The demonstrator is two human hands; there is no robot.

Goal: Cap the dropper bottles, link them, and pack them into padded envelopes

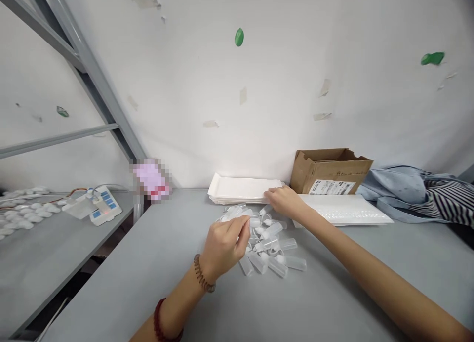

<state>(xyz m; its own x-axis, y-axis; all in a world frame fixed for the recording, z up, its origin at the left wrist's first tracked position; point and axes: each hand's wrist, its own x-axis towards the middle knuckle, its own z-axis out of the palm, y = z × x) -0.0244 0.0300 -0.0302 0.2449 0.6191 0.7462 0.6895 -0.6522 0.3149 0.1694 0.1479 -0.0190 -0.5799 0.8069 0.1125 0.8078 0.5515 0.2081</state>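
Observation:
A pile of small clear plastic squeeze bottles (276, 267) with white caps lies on the grey table. Above the pile's left side is my left hand (226, 245), thumb and fingers pinched together; whatever lies between them is hidden. Behind the bottles, against the wall, rests a stack of white envelopes (244, 188). My right hand (285, 201) reaches across to the stack's right end, its fingers closed at the edge of the top envelope. Just right of that hand, a white bubble mailer (344, 209) lies flat, partly behind my forearm.
An open cardboard box (329, 171) with a label stands at the back right. Beside it are a blue garment (396, 184) and striped cloth (450, 198). On the left, a lower table (48, 263) holds white items and wiring, beneath a metal frame (92, 80).

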